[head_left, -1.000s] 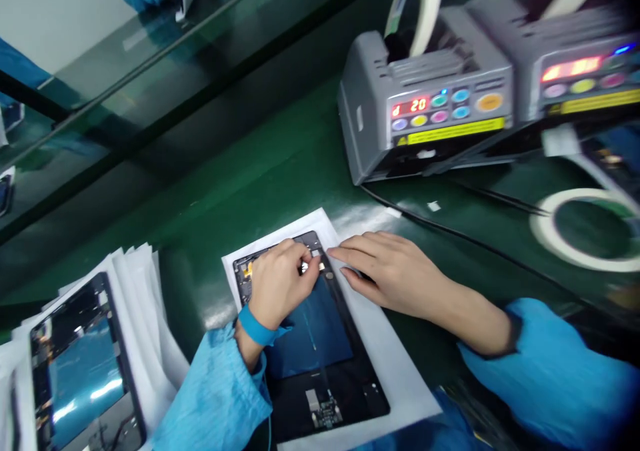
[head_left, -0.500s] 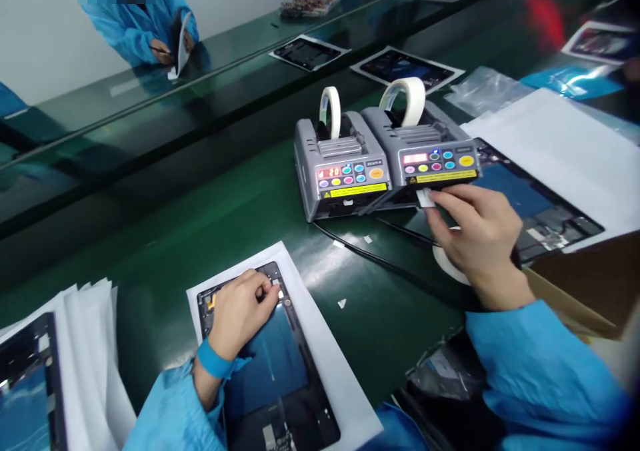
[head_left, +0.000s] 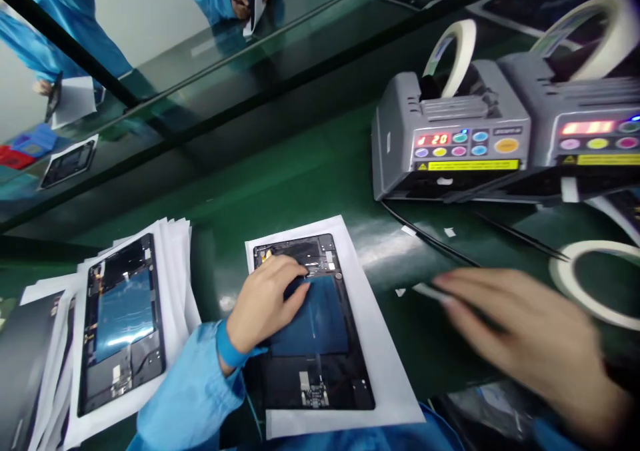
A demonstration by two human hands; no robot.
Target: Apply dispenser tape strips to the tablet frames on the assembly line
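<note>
The tablet (head_left: 313, 324) lies open, back side up, on a white sheet (head_left: 385, 351) on the green table (head_left: 280, 184). The left hand (head_left: 263, 304) rests on its upper part, fingers curled loosely on the blue panel, gripping nothing. The right hand (head_left: 530, 338), blurred, hovers over the table right of the sheet with a small tape strip (head_left: 430, 292) pinched at its fingertips. Two tape dispensers (head_left: 450, 138) stand beyond it, a tape roll (head_left: 595, 281) near them. A second tablet (head_left: 123, 321) lies on stacked sheets at left.
</note>
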